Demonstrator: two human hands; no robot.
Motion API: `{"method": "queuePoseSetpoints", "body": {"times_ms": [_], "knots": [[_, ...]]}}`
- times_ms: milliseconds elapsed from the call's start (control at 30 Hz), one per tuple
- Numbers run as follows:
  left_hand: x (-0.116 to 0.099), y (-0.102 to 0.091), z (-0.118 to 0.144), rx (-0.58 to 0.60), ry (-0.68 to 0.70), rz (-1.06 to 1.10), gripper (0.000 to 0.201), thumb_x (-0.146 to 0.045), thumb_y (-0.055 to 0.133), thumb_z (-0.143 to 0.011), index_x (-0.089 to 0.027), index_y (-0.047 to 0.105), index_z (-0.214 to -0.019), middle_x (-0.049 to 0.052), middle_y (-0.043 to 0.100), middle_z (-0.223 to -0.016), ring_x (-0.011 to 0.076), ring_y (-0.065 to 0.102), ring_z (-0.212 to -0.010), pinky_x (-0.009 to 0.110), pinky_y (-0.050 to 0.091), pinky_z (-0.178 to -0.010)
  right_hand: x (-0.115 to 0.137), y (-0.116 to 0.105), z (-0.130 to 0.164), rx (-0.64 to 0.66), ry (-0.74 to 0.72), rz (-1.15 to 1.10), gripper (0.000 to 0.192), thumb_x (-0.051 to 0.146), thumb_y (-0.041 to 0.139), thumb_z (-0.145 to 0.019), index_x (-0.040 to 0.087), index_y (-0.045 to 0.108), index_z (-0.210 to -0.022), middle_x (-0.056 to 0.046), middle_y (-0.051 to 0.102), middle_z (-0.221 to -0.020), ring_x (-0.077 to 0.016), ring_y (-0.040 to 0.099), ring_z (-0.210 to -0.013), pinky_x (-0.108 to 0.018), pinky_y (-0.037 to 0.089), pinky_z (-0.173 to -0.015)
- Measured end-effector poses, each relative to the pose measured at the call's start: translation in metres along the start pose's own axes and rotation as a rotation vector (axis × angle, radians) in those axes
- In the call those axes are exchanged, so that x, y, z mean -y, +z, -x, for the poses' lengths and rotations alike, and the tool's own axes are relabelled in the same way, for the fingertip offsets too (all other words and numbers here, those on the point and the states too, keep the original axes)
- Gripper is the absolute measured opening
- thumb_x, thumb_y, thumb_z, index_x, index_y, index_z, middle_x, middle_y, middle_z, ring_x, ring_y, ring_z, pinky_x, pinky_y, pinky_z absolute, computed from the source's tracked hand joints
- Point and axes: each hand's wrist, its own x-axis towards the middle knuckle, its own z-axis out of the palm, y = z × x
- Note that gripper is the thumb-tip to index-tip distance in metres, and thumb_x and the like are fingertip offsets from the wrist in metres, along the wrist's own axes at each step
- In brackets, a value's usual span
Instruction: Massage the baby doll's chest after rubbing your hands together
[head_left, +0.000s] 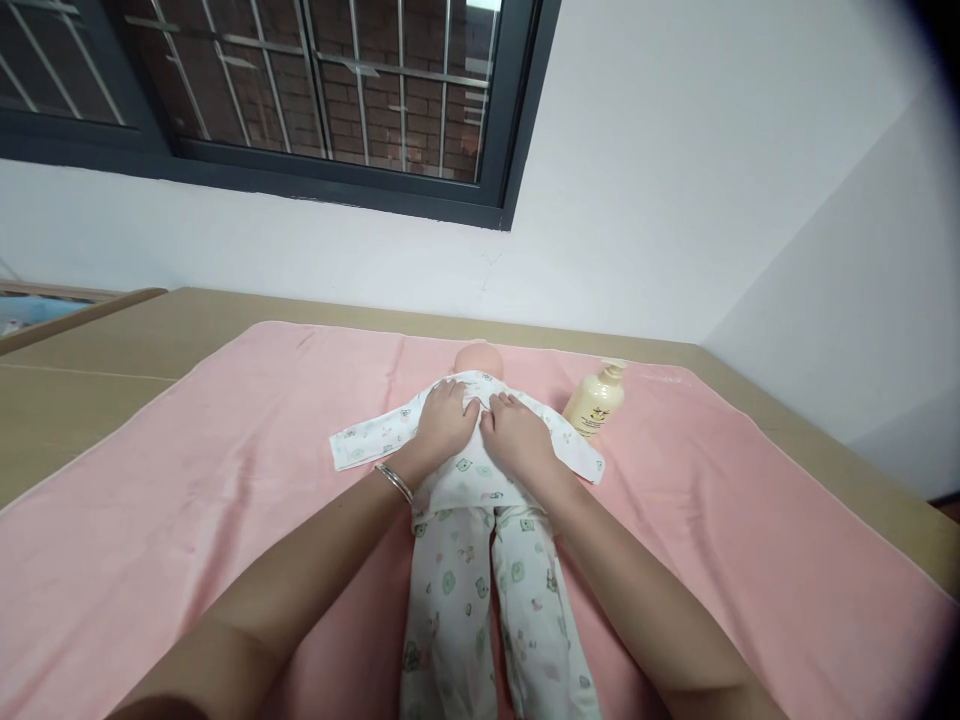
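Doll [480, 470] lies on its back mid-towel, head toward the wall, dressed in printed white top and trousers. Left hand [444, 422] rests flat on the doll's chest, fingers spread, gripping nothing; a bracelet [394, 482] sits at its wrist. Right hand [516, 432] lies flat beside it, likewise open, the two nearly touching. Lotion bottle [596, 400] stands just right of the doll's shoulder. Pink towel [187, 500] extends wide and bare left and right of the doll; its edges lie within the tan bed [90, 370].
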Motion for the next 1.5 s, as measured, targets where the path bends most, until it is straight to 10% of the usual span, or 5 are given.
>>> {"method": "queuePoseSetpoints", "body": {"times_ms": [433,667,1200,1500], "knots": [[0.001,0.006,0.006,-0.102,0.02,0.053,0.038,-0.032,0.043,-0.092,-0.011,0.057,-0.12,0.014,0.061,-0.123,0.0274,0.053,-0.118,0.043,0.04,-0.107,-0.034,0.03,-0.026,-0.055,-0.013,-0.249,0.051,0.03,0.033,-0.096,0.007,0.043,-0.141,-0.015,0.038,-0.147,-0.0254,0.028,-0.14,-0.039,0.021,-0.115],[-0.003,0.005,0.014,-0.214,0.098,0.094,0.034,-0.023,0.039,-0.093,-0.014,0.058,-0.119,0.01,0.062,-0.123,0.0232,0.053,-0.118,0.039,0.039,-0.107,-0.028,-0.001,-0.017,-0.037,-0.099,-0.414,0.047,0.025,0.04,-0.09,0.014,0.052,-0.134,-0.01,0.047,-0.142,-0.0199,0.037,-0.136,-0.034,0.029,-0.112],[0.008,0.008,-0.005,-0.087,0.014,0.237,0.055,-0.041,0.044,-0.093,-0.013,0.037,-0.139,0.015,0.047,-0.141,0.0268,0.044,-0.13,0.044,0.036,-0.109,-0.032,0.03,-0.025,-0.085,-0.019,-0.248,0.05,0.035,0.033,-0.097,0.01,0.043,-0.14,-0.017,0.038,-0.147,-0.0275,0.029,-0.139,-0.046,0.019,-0.114],[-0.032,-0.019,0.015,0.036,0.053,-0.255,0.022,-0.016,0.043,-0.089,-0.012,0.065,-0.089,0.015,0.066,-0.091,0.0273,0.061,-0.09,0.04,0.046,-0.081,-0.02,0.023,-0.018,-0.072,-0.008,-0.065,0.048,0.025,0.028,-0.097,0.007,0.043,-0.139,-0.02,0.05,-0.136,-0.029,0.039,-0.132,-0.04,0.029,-0.108]]}}
